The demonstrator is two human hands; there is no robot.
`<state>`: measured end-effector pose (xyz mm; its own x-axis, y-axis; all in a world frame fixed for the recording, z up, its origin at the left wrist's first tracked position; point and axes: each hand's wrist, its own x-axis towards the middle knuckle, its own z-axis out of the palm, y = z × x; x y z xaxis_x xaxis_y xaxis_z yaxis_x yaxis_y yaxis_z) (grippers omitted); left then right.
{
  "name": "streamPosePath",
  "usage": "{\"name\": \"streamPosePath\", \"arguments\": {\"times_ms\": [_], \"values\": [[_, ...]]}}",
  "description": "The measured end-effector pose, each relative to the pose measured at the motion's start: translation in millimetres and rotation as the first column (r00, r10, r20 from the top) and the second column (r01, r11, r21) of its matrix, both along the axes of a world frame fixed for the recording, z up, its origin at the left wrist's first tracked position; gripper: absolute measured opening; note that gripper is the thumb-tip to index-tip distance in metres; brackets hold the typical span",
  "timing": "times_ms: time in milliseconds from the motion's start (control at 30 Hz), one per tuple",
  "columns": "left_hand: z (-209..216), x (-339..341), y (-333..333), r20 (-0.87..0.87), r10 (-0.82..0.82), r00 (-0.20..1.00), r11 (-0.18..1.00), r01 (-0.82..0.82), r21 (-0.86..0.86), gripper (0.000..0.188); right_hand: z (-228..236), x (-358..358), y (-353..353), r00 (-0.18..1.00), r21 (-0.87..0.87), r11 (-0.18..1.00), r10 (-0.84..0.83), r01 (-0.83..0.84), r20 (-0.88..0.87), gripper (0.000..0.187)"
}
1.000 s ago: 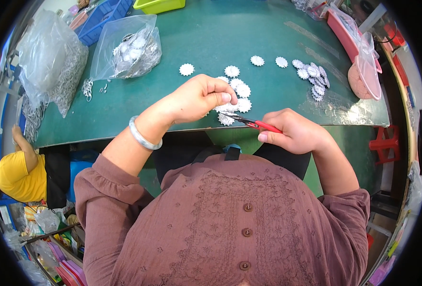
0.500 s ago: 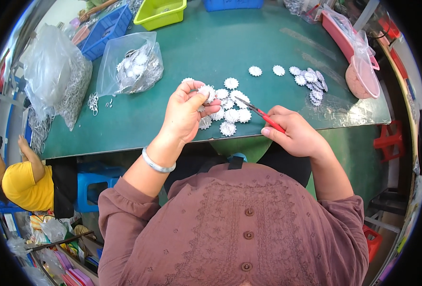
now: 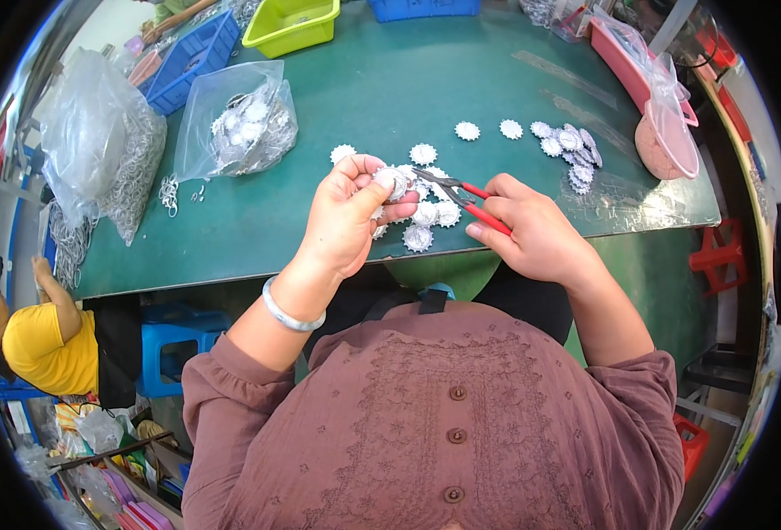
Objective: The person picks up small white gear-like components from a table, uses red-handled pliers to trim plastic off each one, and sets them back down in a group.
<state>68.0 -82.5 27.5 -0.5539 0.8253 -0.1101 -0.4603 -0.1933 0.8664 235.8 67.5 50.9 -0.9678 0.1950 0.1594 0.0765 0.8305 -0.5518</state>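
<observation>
Between thumb and fingers, my left hand (image 3: 348, 208) pinches a round, silvery-white disc with a toothed edge (image 3: 391, 184). My right hand (image 3: 531, 228) grips red-handled pliers (image 3: 470, 201), their handles spread and dark jaws reaching toward that disc. Whether the jaws touch it I cannot tell. Loose toothed discs (image 3: 418, 237) lie on the table under and beside both hands, some hidden by my left fingers. Farther right sits another cluster of discs (image 3: 569, 146), with two single ones lying between.
On the green table (image 3: 390, 88), a clear bag of discs (image 3: 253, 128) and a bag of metal rings (image 3: 108, 141) stand left. Blue (image 3: 194, 62) and lime bins (image 3: 291, 25) are behind. A pink basket (image 3: 668, 146) sits right; a person in yellow (image 3: 44, 346) is at left.
The pliers' handles have spread apart and their jaws have shifted left toward the held disc. My left hand has moved slightly right and down, still holding the disc.
</observation>
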Motion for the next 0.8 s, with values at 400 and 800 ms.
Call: {"name": "streamPosePath", "arguments": {"times_ms": [400,800], "values": [[-1.5,3.5,2.8,-0.050,0.003,0.999,1.000,-0.001,0.030,0.012,-1.9,-4.2,-1.4,0.999,0.104,0.995,-0.006,0.010,-0.046,0.021],[-1.5,5.2,3.5,-0.053,0.000,0.999,1.000,0.000,0.008,0.013,-0.3,-3.8,-1.3,1.000,0.116,0.993,0.000,0.002,-0.015,0.021]]}}
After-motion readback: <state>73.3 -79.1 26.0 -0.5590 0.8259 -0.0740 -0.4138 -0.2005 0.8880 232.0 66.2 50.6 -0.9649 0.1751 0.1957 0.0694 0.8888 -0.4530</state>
